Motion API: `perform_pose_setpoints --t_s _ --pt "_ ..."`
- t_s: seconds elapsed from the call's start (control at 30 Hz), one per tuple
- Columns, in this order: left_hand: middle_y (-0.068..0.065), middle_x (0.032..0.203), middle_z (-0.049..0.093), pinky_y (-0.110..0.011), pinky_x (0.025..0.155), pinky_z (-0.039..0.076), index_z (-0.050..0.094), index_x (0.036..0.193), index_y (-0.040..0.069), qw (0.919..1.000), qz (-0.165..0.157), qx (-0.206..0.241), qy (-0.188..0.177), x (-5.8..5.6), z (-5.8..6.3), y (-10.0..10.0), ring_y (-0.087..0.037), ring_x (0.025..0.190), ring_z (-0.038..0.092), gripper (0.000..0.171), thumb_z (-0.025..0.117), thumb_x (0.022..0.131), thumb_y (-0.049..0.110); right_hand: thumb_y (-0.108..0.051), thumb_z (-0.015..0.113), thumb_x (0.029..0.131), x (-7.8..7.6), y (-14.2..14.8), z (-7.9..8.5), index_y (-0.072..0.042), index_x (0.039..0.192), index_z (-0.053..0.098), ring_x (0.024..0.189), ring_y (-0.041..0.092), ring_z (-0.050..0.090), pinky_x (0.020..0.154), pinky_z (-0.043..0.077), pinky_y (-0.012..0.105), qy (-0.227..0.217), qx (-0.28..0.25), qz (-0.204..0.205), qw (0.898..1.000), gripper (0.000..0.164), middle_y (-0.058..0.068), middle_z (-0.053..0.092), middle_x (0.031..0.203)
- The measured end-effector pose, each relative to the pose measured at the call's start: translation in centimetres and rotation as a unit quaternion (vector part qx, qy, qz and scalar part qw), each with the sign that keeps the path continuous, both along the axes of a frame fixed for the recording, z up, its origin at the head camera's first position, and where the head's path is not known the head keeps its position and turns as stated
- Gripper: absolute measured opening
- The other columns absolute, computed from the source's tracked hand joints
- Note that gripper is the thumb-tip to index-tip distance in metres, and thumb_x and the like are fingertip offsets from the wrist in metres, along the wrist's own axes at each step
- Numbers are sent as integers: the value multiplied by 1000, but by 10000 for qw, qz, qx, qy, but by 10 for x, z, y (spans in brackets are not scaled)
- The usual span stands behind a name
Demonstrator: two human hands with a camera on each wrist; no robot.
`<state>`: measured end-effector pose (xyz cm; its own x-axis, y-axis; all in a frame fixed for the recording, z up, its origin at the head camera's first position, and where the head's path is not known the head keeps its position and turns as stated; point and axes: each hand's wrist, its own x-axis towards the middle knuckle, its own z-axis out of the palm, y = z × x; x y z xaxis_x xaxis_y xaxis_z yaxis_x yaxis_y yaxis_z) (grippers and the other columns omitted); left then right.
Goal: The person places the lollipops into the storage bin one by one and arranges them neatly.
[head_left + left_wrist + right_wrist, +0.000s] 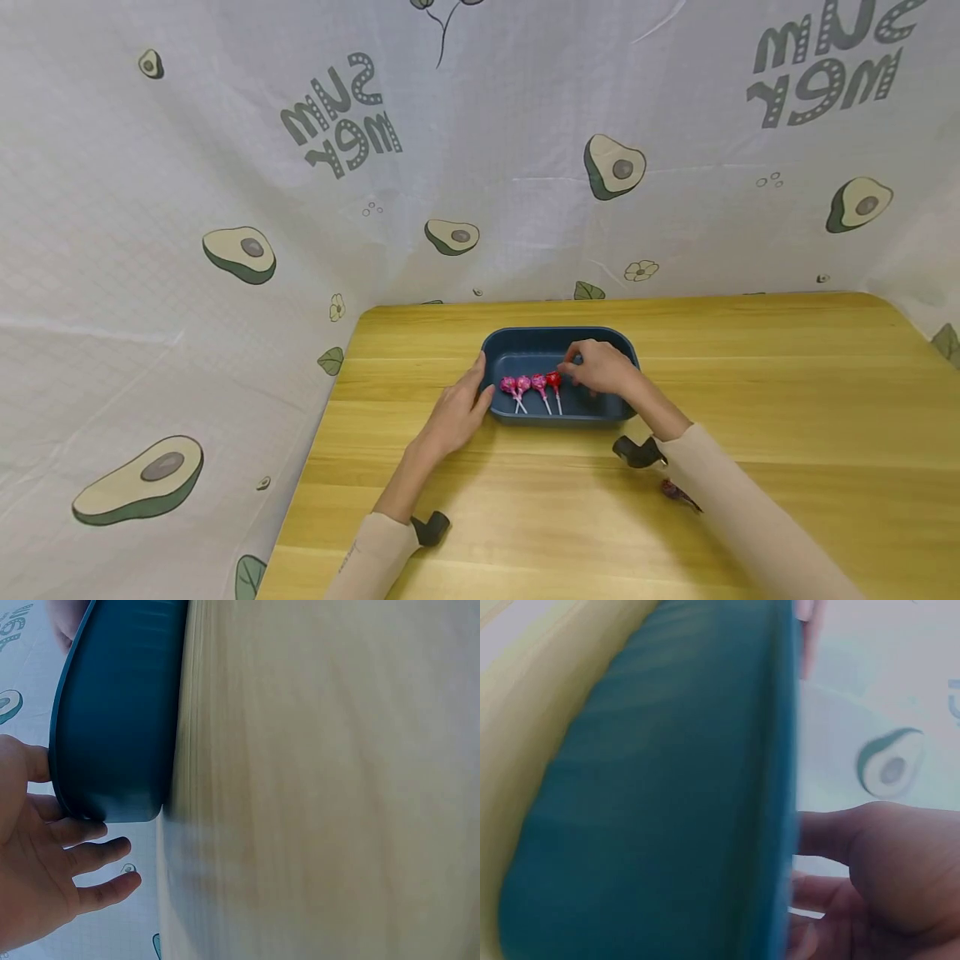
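A dark blue oblong tray (pixel 525 418) stands on the wooden table. Inside it, toward the left, several wrapped lollipops lie in a row, sticks toward the near side: pink lollipops (pixel 523 384) and a red lollipop (pixel 553 380) at the row's right end. My left hand (pixel 456 412) holds the tray's left end, thumb over the rim; in the left wrist view its other fingers (pixel 97 855) spread along the outside. Reaching over the tray, my right hand (pixel 603 367) pinches at the head of the red lollipop. The tray wall (pixel 652 810) hides those fingertips in the right wrist view.
A dark-wrapped lollipop (pixel 670 490) lies on the wooden table (pixel 525 500) in front of the tray, partly covered by the right sleeve (pixel 750 517). Black wrist camera mounts (pixel 431 529) stick out from both wrists. A white avocado-print curtain (pixel 525 167) hangs behind and at the left.
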<state>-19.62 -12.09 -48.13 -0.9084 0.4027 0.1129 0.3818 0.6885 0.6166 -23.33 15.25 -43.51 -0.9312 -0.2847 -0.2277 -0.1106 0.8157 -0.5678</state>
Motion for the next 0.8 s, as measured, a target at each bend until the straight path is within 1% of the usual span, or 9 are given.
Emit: perform_pose_setpoints --t_s 0.1,0.2,0.33,0.43,0.47,0.57,0.67,0.77,0.8 --pt "-16 169 28 -46 127 34 20 164 0 10000 -1 26 6 1 0 1 -30 155 34 63 44 112 28 -20 58 106 9 14 7 6 122 66 52 25 63 52 54 31 224 -428 -27 9988 31 19 75 90" --pt "-15 169 28 -46 127 33 19 164 1 10000 19 49 -45 1 0 1 -30 155 34 64 45 112 27 -18 59 105 21 28 14 5 121 66 51 23 58 49 51 31 551 -766 -109 9955 29 20 73 90" --pt "-12 170 26 -46 128 32 18 165 4 9999 69 75 -131 2 -1 1 -29 156 33 64 45 112 27 -22 63 104 43 52 23 3 122 67 66 17 64 54 48 25 934 -982 -389 9900 30 16 73 91" --pt "-12 170 26 -45 128 32 18 165 5 9998 99 80 -157 2 -1 2 -29 156 32 64 45 112 28 -24 63 104 65 73 25 1 120 68 80 13 69 62 50 22 1100 -1081 -564 9864 30 13 73 94" --pt "-11 170 26 -45 128 32 18 165 6 9998 104 74 -167 2 -1 2 -29 156 32 64 45 112 28 -24 63 104 72 80 24 1 120 69 80 12 69 62 51 22 1117 -1137 -588 9855 30 13 73 94" --pt "-11 171 25 -45 128 31 17 166 6 9997 107 50 -192 2 -2 2 -29 156 32 65 45 112 29 -22 65 104 96 100 17 0 116 71 79 4 64 64 52 20 1169 -1082 -600 9854 26 9 73 93" --pt "-12 171 25 -45 128 31 17 166 5 9998 101 54 -180 3 -2 2 -30 156 32 65 45 112 28 -20 71 99 117 113 4 -3 111 73 70 -1 56 58 47 20 1184 -900 -468 9878 21 3 72 87" --pt "-13 170 25 -46 128 32 18 165 4 9998 100 72 -150 3 -1 2 -30 156 32 64 46 112 27 -22 78 93 135 120 -12 -6 110 73 63 -1 48 53 41 20 992 -711 -178 9924 24 -4 69 84" --pt "-13 170 25 -46 128 32 18 165 4 9998 99 70 -146 3 -1 3 -30 156 32 64 46 112 27 -25 80 91 140 120 -16 -8 111 73 62 -2 45 53 40 19 877 -627 -84 9941 27 -6 67 84"
